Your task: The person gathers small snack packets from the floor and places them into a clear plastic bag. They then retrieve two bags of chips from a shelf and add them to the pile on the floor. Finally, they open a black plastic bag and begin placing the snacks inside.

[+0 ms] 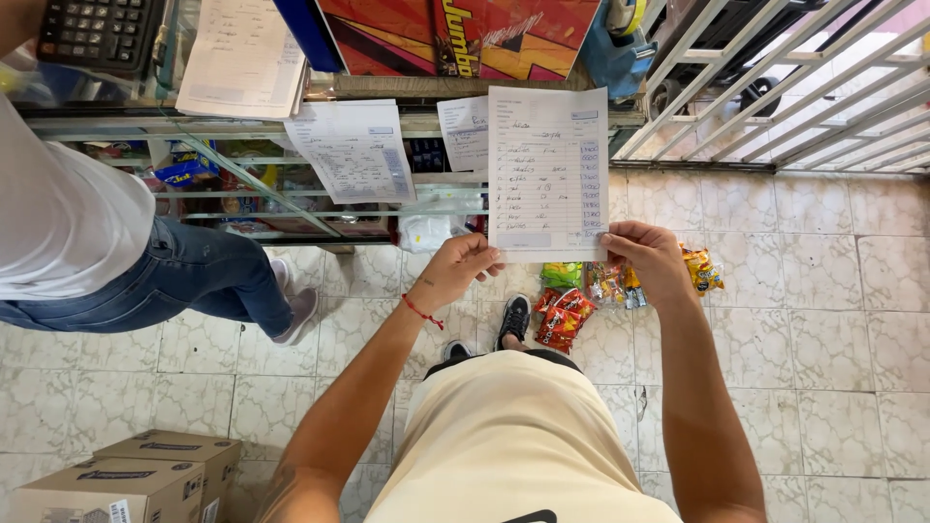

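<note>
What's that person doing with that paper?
The person is standing on a tiled floor and holding up a handwritten sheet of paper with both hands. The left hand pinches its lower left corner and the right hand its lower right corner. Below the sheet, bright snack packets lie on the floor near their shoes. In front is a glass counter with more papers taped to it. Another person in jeans stands at the left, and cardboard boxes sit in the bottom left corner.

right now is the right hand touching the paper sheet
Touching: the head view shows the right hand pinching the paper sheet at its lower right corner.
</note>
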